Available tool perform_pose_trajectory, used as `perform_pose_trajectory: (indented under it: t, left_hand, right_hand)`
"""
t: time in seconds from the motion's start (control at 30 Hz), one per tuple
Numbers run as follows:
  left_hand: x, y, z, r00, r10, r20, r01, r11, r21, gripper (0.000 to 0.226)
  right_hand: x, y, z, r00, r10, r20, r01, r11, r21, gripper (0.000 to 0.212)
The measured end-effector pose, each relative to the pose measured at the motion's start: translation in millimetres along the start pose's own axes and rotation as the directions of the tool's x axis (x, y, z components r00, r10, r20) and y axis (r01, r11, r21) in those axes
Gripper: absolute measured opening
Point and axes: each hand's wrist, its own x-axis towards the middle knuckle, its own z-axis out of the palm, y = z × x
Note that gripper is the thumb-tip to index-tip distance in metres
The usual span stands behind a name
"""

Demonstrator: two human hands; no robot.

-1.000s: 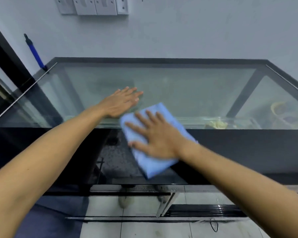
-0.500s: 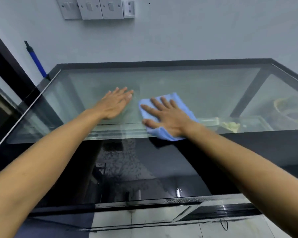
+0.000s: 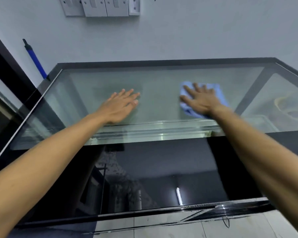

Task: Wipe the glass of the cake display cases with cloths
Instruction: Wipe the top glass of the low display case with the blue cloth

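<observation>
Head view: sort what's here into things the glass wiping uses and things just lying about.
In use:
blue cloth under the right hand
glass top of the display case
left hand resting flat on the glass

Lying about:
blue handle against the wall
wall switches

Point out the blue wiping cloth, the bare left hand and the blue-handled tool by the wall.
blue wiping cloth (image 3: 219,93): head view, far right corner.
bare left hand (image 3: 119,107): head view, back.
blue-handled tool (image 3: 36,63): head view, shaft.
</observation>
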Motion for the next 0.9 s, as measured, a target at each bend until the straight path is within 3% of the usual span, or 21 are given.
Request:
perform_pose_trajectory:
  t: [0.07,0.13,0.23,0.3,0.37,0.43,0.5,0.57,0.63,0.67,0.73,0.8,0.87,0.9]
  left_hand:
    - [3,-5,0,1.0,-0.007,-0.022,0.006,0.998,-0.06,0.056]
    - [6,-10,-2,1.0,-0.002,-0.022,0.0,0.997,-0.072,0.055]
    - [10,-14,-7,0.999,0.035,0.027,-0.035,0.999,0.011,0.058]
    - [11,-14,-6,0.998,0.044,0.045,-0.045,0.998,0.038,0.061]
    - [12,-16,-6,0.997,0.052,0.049,-0.053,0.998,0.028,0.065]
    - [14,-18,-4,0.998,0.041,0.051,-0.043,0.999,0.03,0.078]
    - [19,-17,-4,0.999,0.017,0.044,-0.018,0.999,0.032,0.085]
    - [29,-16,-4,0.999,-0.022,0.038,0.022,1.0,0.021,0.072]
    - [44,-18,-6,0.997,-0.077,0.024,0.077,0.997,0.01,0.065]
    - [51,-20,-8,0.995,-0.102,0.021,0.102,0.995,-0.008,0.069]
    - [64,-23,-11,0.992,-0.125,0.008,0.125,0.992,-0.009,0.07]
    - [72,-22,-10,0.99,-0.143,0.0,0.143,0.989,0.03,0.064]
    - [75,-20,-11,0.988,-0.155,0.012,0.154,0.986,0.062,0.081]
    - [74,-18,-12,0.988,-0.155,0.018,0.154,0.986,0.071,0.092]
  right_hand:
    - [-23,-78,15,0.973,-0.229,0.026,0.23,0.972,-0.046,0.079]
    - [-90,-115,24,0.862,-0.506,0.032,0.507,0.861,-0.051,0.076]
    - [-180,-72,18,0.681,-0.73,0.059,0.731,0.683,0.014,0.069]
    - [-178,-6,7,0.719,-0.691,0.065,0.692,0.722,0.022,0.067]
    - [-142,44,-3,0.863,-0.498,0.08,0.498,0.867,0.026,0.065]
    - [-89,64,-4,0.954,-0.294,0.062,0.294,0.956,0.016,0.065]
    - [-26,50,3,0.983,-0.184,0.014,0.184,0.983,0.018,0.073]
    - [23,5,6,0.993,-0.119,-0.003,0.119,0.992,0.052,0.08]
    - [39,-54,12,0.989,-0.145,0.026,0.143,0.987,0.068,0.073]
    - [33,-80,17,0.974,-0.224,0.043,0.222,0.974,0.053,0.071]
    - [-7,-112,22,0.88,-0.472,0.051,0.472,0.881,0.024,0.071]
    - [-62,-108,26,0.712,-0.702,0.028,0.702,0.712,0.015,0.071]
    - [-97,-68,22,0.582,-0.813,0.02,0.813,0.582,0.027,0.071]
    - [-100,-37,20,0.573,-0.819,0.016,0.818,0.573,0.037,0.07]
